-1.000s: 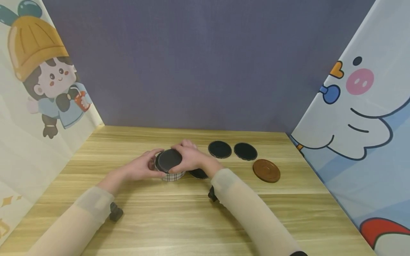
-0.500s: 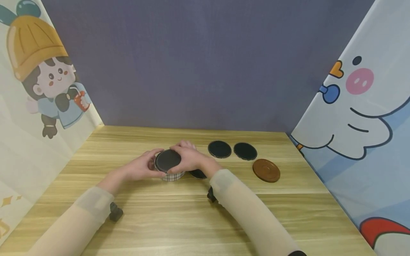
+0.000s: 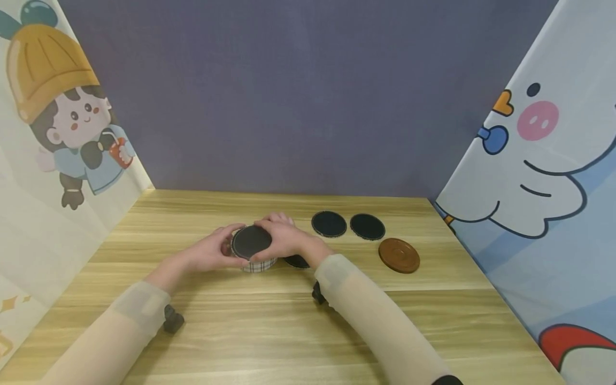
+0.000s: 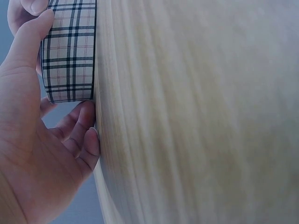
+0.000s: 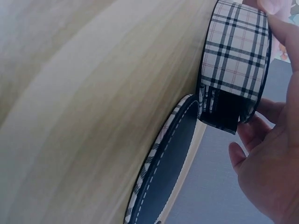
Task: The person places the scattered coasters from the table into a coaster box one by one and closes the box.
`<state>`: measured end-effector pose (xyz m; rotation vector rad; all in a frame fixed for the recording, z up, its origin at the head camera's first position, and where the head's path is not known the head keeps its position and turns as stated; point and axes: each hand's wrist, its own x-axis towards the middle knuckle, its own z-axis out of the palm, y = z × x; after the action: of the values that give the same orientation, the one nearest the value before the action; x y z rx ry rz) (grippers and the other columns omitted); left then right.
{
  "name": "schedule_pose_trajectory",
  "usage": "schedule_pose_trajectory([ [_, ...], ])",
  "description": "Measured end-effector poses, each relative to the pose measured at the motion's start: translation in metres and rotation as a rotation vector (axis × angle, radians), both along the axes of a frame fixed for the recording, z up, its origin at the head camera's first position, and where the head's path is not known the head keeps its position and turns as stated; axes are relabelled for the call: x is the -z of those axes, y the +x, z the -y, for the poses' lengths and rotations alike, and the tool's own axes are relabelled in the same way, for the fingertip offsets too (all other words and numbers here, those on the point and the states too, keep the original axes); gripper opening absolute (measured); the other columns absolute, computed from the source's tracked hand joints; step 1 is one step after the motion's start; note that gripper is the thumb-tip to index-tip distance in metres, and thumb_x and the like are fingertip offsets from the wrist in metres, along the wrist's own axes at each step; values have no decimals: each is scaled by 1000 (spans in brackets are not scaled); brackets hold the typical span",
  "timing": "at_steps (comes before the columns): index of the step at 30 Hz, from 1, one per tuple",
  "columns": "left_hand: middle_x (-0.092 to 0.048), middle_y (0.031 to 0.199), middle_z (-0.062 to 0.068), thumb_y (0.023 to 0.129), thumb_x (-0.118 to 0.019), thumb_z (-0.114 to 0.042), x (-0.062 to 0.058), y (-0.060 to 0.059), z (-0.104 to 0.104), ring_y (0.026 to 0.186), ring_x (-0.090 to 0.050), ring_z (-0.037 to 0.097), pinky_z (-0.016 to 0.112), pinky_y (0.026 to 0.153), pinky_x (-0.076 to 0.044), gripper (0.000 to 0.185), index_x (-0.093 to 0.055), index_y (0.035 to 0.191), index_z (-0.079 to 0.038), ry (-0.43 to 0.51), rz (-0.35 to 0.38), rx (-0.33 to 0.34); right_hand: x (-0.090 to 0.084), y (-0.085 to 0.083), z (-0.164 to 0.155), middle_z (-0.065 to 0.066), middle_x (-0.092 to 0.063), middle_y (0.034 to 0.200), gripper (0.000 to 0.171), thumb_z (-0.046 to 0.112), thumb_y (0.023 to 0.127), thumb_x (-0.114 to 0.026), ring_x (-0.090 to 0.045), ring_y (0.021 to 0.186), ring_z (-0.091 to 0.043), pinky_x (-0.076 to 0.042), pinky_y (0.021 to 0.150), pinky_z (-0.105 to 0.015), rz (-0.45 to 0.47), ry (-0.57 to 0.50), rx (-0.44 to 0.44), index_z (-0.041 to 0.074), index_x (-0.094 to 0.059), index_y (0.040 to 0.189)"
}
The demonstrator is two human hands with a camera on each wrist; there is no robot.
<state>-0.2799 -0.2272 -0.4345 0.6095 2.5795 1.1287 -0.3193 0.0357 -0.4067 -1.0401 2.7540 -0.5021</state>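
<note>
We see the fingers of the left hand curled round the side of the plaid holder, the thumb at its near edge and the others behind it. The fingers and thumb of the right hand are bent over the opposite side, pinching the edge of the black top disc; we cannot quite tell whether they also grip the holder's rim. That disc lies on top of the holder, which stands upright on the wood-grained surface, left of the middle. In the right wrist view we find a cut-out low in the holder's wall, and just beside it a stitched disc with a plaid edge, lying on the surface; from the head, the right hand and wrist partly cover it.

Farther to the right we have two black discs near each other, the first disc and its neighbour, and in front of them a brown disc with a ringed face. Pale sleeves reach in from below, left sleeve and right sleeve. Behind the surface rises a dark purple-grey panel.
</note>
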Motion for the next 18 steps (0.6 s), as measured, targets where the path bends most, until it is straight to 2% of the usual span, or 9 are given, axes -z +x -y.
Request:
schedule_pose_trajectory([
  [10, -44, 151, 26, 92, -88, -52, 2, -3, 1, 116, -67, 29, 37, 93, -59, 112, -22, 175, -16, -49, 1, -16, 0, -2, -6, -5, -43, 166, 107, 67, 87, -84, -37, 151, -26, -34, 126, -53, 30, -26, -14, 18, -40, 171],
  [18, -44, 152, 28, 90, -90, -51, 4, -3, 1, 118, -67, 32, 44, 97, -61, 113, -23, 174, -15, -43, -5, -21, -2, -4, -22, -11, -36, 176, 84, 70, 104, -60, -28, 166, -34, -27, 134, -63, 78, -71, 26, 22, -40, 171],
])
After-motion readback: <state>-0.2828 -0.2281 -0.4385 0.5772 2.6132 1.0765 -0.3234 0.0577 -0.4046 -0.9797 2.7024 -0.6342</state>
